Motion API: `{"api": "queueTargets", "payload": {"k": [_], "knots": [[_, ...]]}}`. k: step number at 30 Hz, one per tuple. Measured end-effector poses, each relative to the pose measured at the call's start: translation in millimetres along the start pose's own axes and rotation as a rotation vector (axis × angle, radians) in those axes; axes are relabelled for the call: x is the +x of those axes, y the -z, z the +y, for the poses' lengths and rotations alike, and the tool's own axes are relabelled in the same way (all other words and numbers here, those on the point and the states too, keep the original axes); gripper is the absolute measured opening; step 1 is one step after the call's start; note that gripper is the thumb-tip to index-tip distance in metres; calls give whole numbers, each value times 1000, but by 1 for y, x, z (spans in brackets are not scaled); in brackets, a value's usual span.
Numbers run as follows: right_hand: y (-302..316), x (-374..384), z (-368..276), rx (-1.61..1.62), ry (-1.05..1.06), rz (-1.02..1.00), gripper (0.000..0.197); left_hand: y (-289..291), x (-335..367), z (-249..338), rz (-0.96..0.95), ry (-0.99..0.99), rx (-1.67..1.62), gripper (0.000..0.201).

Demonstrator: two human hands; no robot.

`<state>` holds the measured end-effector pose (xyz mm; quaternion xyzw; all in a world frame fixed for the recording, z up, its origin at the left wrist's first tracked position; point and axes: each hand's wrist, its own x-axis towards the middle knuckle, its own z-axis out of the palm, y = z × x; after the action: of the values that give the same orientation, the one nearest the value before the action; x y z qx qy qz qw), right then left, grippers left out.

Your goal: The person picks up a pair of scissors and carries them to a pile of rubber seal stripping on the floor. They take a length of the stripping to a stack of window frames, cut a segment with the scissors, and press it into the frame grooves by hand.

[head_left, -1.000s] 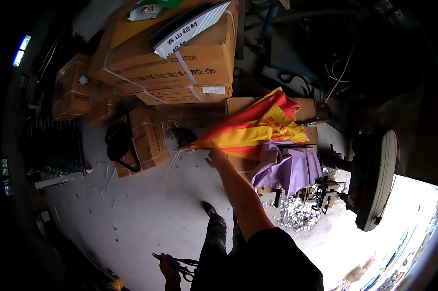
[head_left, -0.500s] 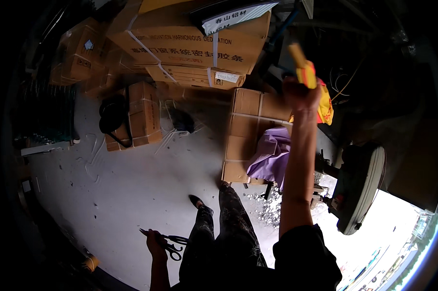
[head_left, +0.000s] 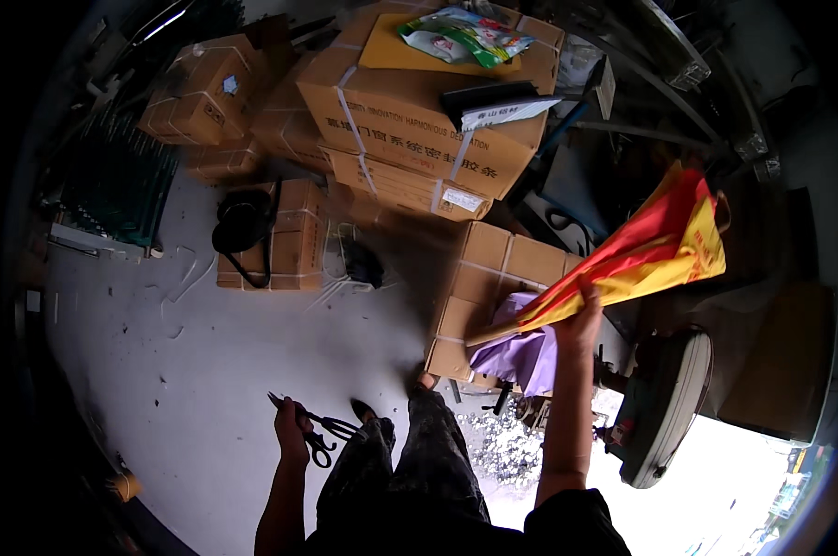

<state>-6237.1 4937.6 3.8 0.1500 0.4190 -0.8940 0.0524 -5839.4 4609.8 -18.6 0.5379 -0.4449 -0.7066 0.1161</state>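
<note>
My right hand (head_left: pixel 581 320) is closed around a red and yellow cloth bundle (head_left: pixel 637 255) wrapped about a wooden stick. The bare stick end points down to the left, over a purple cloth (head_left: pixel 516 357) draped on a strapped cardboard box (head_left: pixel 461 306). Low on the left, my left hand (head_left: pixel 292 428) grips black-handled scissors (head_left: pixel 322 449), their finger loops hanging beside my leg. A pointed tip sticks out past the fingers, and dark prongs reach to the right. Whether these belong to a second tool I cannot tell.
Large strapped cartons (head_left: pixel 419 120) stand ahead, topped by a green packet (head_left: pixel 465 37). A smaller box (head_left: pixel 294 232) carries a black bag (head_left: pixel 243 232). A grey rounded machine part (head_left: pixel 674 408) stands at the right, near metal shavings (head_left: pixel 507 445) on the floor.
My right hand has come down and nearer with the cloth bundle, which now lies across the view, tilted. The left hand still holds the scissors, slightly higher. The view has shifted.
</note>
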Motion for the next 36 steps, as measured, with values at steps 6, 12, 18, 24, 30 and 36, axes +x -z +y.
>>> {"api": "queueTargets", "payload": {"k": [6, 12, 18, 24, 30, 36], "knots": [[49, -12, 166, 18, -613, 366, 25, 63, -13, -28, 146, 5, -65, 35], [104, -21, 237, -34, -820, 564, 45, 106, -17, -25, 180, -15, -96, 35], [38, -86, 238, -401, -739, 361, 51, 162, -5, -9, 122, -106, -240, 35], [-74, -246, 277, -593, -642, -676, 29, 227, -7, 4, 171, -175, -351, 36], [-151, -454, 393, -858, -903, -1259, 24, 294, -11, 8, 285, -276, -401, 37], [-193, -527, 387, -898, -961, -1586, 30, 334, -46, 28, 451, -245, -435, 38]]}}
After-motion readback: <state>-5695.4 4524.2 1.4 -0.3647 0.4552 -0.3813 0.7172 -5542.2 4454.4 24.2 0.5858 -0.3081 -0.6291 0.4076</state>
